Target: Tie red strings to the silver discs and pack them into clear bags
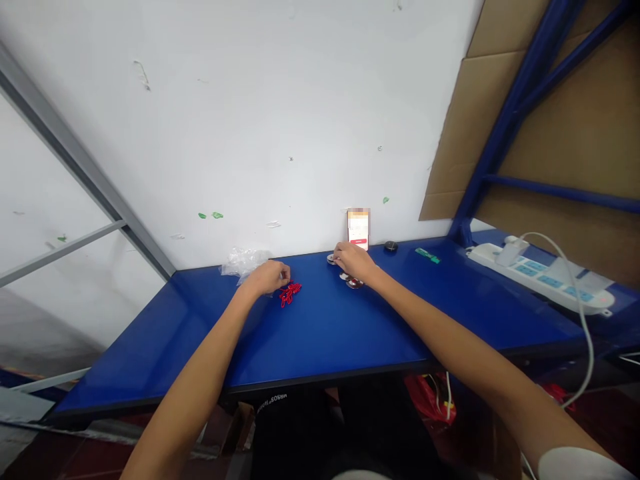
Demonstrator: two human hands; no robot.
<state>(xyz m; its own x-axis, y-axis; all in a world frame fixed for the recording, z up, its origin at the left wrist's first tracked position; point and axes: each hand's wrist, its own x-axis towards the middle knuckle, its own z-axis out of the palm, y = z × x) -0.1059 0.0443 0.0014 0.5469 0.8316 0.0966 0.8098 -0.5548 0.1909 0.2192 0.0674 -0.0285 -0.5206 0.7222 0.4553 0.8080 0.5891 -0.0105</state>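
My left hand [270,277] rests at the upper left edge of a small pile of red cord loops [289,294]. Its fingers are curled closed, and whatever lies between them is too small to make out. Over on the right, my right hand [354,260] pinches the edge of a small round silver disc [331,259] just above the table. Under that hand lie more shiny silver discs [354,284], partly covered by the palm and wrist.
Crumpled clear plastic bags [243,261] lie behind my left hand on the blue table [320,340]. A lit phone [358,230] leans on the wall. Farther right are a round black object [391,246], a green item [427,255] and a white power strip [545,277] with a cable.
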